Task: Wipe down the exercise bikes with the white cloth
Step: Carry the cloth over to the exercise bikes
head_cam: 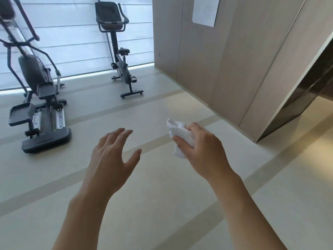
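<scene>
My right hand grips a crumpled white cloth in mid-air over the floor, the cloth sticking out above and below my fingers. My left hand is held out beside it with fingers spread, holding nothing. A black upright exercise bike stands far ahead by the window, well beyond both hands. A black elliptical trainer stands at the left, its top cut off by the frame edge.
Pale tiled floor with darker stripes stretches between me and the machines. A beige panelled wall with a white paper sheet juts in at the right. A dark slanted opening lies at the far right. Window blinds back the machines.
</scene>
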